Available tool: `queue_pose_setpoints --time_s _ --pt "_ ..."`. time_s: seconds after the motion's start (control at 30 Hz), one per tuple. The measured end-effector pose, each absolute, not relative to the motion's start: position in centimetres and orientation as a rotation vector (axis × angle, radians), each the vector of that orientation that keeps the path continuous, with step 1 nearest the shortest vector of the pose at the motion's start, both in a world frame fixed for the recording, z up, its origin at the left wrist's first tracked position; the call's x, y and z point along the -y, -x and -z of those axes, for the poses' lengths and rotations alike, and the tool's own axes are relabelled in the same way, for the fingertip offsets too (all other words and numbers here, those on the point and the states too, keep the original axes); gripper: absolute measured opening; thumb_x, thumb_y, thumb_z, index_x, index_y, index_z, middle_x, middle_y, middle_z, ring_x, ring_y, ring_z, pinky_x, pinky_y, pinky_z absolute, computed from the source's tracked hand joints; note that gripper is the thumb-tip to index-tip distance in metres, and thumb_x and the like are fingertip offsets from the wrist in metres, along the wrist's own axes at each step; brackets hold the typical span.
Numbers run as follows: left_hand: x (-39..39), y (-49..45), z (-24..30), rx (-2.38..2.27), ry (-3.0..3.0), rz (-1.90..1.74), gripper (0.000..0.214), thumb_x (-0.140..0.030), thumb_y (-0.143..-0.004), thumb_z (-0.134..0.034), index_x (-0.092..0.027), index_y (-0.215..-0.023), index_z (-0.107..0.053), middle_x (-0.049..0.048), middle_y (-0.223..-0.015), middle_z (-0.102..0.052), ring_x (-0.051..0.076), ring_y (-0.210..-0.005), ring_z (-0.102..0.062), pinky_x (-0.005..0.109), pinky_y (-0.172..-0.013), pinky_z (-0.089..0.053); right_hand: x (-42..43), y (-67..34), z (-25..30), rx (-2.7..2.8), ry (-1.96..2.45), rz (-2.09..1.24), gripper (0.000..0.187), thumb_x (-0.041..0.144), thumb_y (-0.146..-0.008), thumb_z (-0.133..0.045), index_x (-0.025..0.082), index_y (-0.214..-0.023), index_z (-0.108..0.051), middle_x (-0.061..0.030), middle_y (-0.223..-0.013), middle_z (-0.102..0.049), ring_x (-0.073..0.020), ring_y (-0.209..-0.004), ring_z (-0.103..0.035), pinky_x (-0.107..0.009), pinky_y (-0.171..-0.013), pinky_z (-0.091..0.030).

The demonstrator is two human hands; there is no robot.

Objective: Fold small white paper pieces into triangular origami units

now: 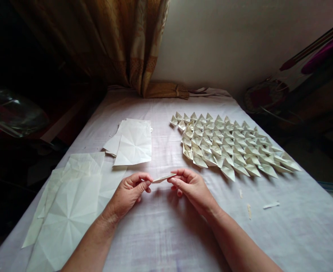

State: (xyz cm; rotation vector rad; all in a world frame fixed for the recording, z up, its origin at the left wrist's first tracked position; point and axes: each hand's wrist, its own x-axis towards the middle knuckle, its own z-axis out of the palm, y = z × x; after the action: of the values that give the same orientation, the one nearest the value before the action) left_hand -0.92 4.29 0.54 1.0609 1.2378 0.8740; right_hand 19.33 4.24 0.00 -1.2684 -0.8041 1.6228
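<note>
A small folded piece of white paper (162, 179), flat and narrow with pointed ends, is held between my hands above the cloth. My left hand (132, 190) pinches its left end between thumb and fingers. At the opposite end, my right hand (191, 187) grips it in the same way. Beyond my right hand stand rows of folded paper boats (225, 141), set close together. Creased square sheets (134, 145) lie in a pile beyond my left hand. More creased sheets (70, 211) overlap at the left, partly under my left forearm.
A pale cloth (155, 234) covers the table. Thin paper scraps (271, 205) lie at the right. A patterned gold curtain (141, 49) hangs down to the table's far edge. At the far left is a clear, shiny object (13, 111), dimly lit.
</note>
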Motion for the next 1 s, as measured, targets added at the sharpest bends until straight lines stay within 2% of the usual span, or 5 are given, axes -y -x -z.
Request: queue_pose_setpoints --time_s 0.27,0.43,0.63,0.87,1.0 --pt "-4.32 1.24 -0.62 -1.210 -1.095 -0.827 0.035 -0.047 -0.067 -0.075 -0.016 -0.082 -0.070 0.0030 -0.075 -0.064 0.012 -0.063 -0.057 0.015 -0.040 -0.038 -4.48 -19.89 0.02 0.813 1.194 -1.645 0.038 0.039 -0.052 -0.088 0.016 -0.077 -0.071 0.0036 -0.058 -0.061 -0.0082 -0.052 -0.054 -0.018 -0.046 -0.039" --pt "-4.42 1.20 -0.51 -1.235 -1.074 -0.864 0.036 -0.047 -0.069 -0.074 -0.016 -0.085 -0.067 -0.0002 -0.064 -0.061 0.010 -0.055 -0.053 0.014 -0.039 -0.037 -4.41 -19.87 0.09 0.856 1.211 -1.625 0.032 0.039 -0.053 -0.087 0.017 -0.070 -0.073 0.0036 -0.054 -0.059 -0.0060 -0.047 -0.046 -0.018 -0.044 -0.037" --pt "-4.38 0.87 -0.46 -1.273 -1.053 -0.933 0.036 -0.046 -0.069 -0.074 -0.015 -0.086 -0.066 -0.0005 -0.065 -0.061 0.010 -0.055 -0.053 0.013 -0.037 -0.036 -4.23 -19.35 -0.30 0.850 1.287 -1.590 0.031 0.041 -0.053 -0.085 0.017 -0.069 -0.073 -0.0001 -0.056 -0.066 -0.0092 -0.047 -0.053 -0.017 -0.038 -0.036" --pt "-4.21 0.69 0.00 -1.331 -1.046 -0.978 0.035 -0.045 -0.072 -0.072 -0.015 -0.088 -0.066 -0.0070 -0.052 -0.053 0.001 -0.034 -0.031 0.013 -0.032 -0.025 -4.05 -19.34 -0.38 0.873 1.308 -1.572 0.035 0.043 -0.052 -0.086 0.016 -0.071 -0.074 -0.0031 -0.062 -0.070 -0.0123 -0.052 -0.061 -0.017 -0.040 -0.041" --pt "-4.14 0.67 -0.22 -1.317 -1.037 -0.964 0.037 -0.046 -0.072 -0.071 -0.015 -0.091 -0.065 -0.0030 -0.058 -0.061 0.005 -0.038 -0.043 0.013 -0.031 -0.027 -3.94 -19.30 -0.13 0.910 1.307 -1.538 0.038 0.047 -0.055 -0.084 0.017 -0.075 -0.075 -0.0042 -0.065 -0.071 -0.0128 -0.054 -0.062 -0.018 -0.043 -0.043"
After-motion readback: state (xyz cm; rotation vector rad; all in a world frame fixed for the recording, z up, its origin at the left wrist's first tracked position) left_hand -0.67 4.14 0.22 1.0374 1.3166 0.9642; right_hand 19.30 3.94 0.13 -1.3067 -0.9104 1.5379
